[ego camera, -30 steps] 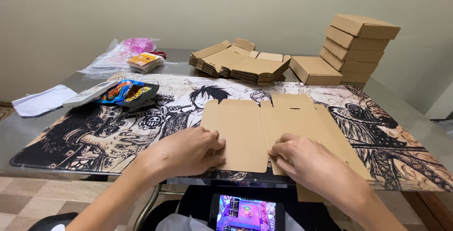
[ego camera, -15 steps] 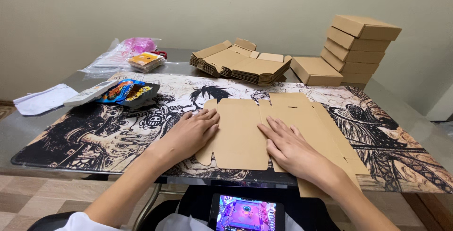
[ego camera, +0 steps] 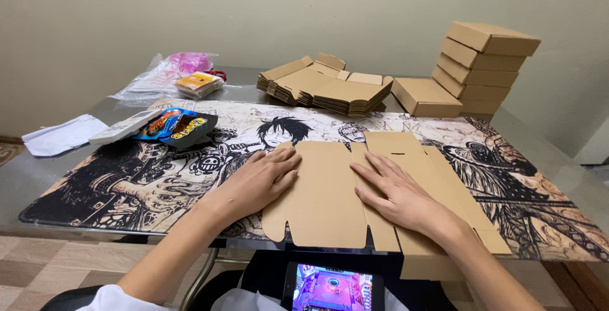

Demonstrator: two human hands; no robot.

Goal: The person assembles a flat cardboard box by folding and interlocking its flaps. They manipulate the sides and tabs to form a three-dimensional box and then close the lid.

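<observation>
Head view, sole entry.

Item 1: flat cardboard blank (ego camera: 330,197), die-cut, brown, lying unfolded on the printed desk mat (ego camera: 127,184) at the near edge of the desk (ego camera: 38,184). Its near flaps overhang the edge slightly.

Item 2: left hand (ego camera: 260,181), grip released, palm down and fingers spread, pressing the blank's left panel; no part is grasped.

Item 3: right hand (ego camera: 396,193), grip likewise released, flat on the panel just right of the centre crease, fingers pointing away.

Beyond the grip: a heap of unfolded blanks (ego camera: 327,86); right of it, a stack of finished boxes (ego camera: 485,63) with one more folded box (ego camera: 425,97) beside it. Left of the grip: a remote control (ego camera: 127,125) against a colourful snack packet (ego camera: 174,127), white papers (ego camera: 60,136), plastic bags (ego camera: 171,73). Below the grip, under the desk edge, a lit phone (ego camera: 333,285).

Progress, as judged: several boxes stand made; this blank is flat with no wall raised, so all folding remains, and many blanks wait.

Change from the earlier frames: both hands have slid forward from the near edge to mid-panel, smoothing the blank; the blank itself has barely shifted.
</observation>
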